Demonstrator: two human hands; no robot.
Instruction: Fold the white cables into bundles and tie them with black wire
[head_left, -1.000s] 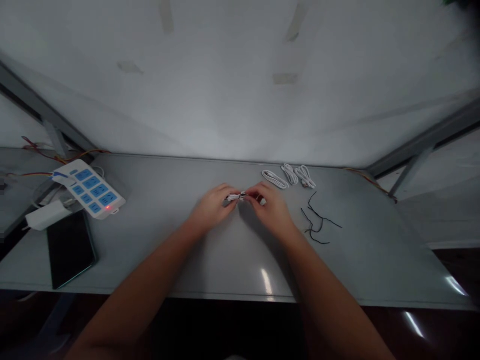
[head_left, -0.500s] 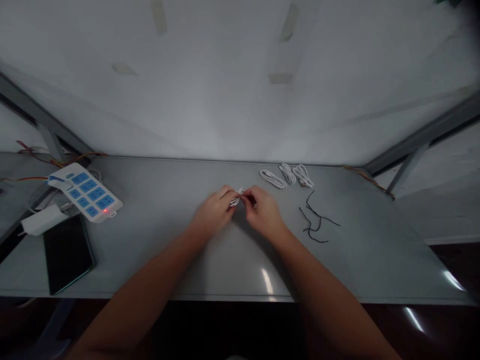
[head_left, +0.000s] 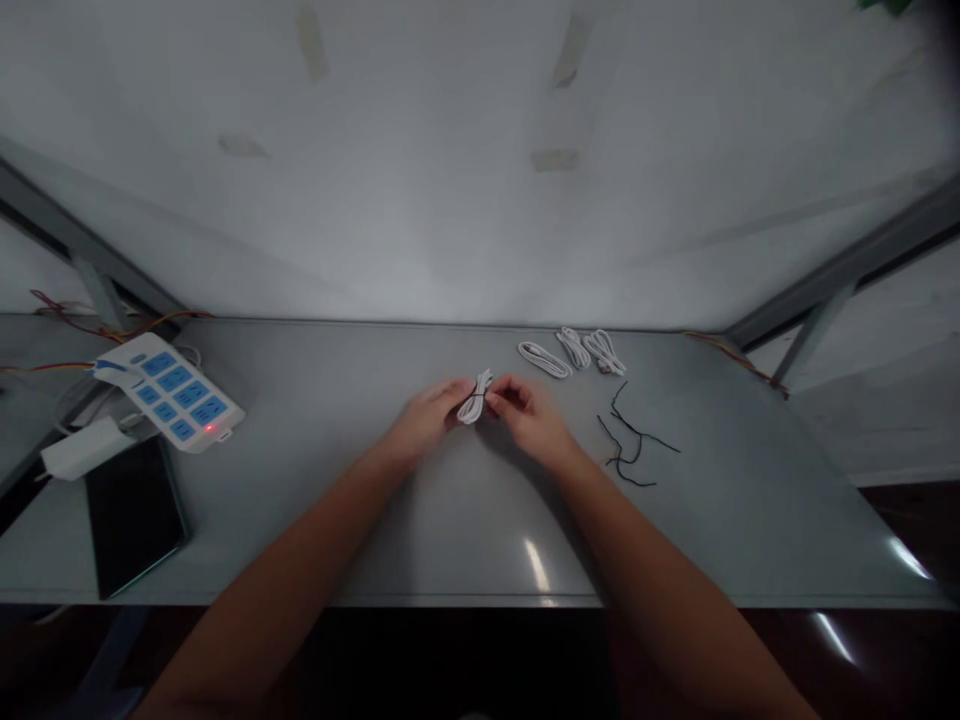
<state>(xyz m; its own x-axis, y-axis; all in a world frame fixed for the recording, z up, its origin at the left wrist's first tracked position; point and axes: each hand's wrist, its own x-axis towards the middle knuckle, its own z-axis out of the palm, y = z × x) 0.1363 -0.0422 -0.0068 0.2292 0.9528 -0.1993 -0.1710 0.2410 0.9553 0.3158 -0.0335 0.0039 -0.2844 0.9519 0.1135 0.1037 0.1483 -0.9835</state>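
A small coiled white cable is held over the middle of the grey table. My left hand pinches its lower end. My right hand is closed beside it, fingertips at the bundle's middle where a dark tie seems to wrap it. Three more coiled white cables lie in a row at the back, to the right of my hands. Several loose black twist ties lie just right of my right wrist.
A white power strip with blue sockets and a lit red lamp sits at the far left. Next to it lie a white charger and a dark phone. Red and orange wires run behind them. A white wall rises behind the table.
The cable bundle has turned from lying level between my hands to standing nearly upright. Both hands have stayed in the same spot, and my right fingers have shifted along it.
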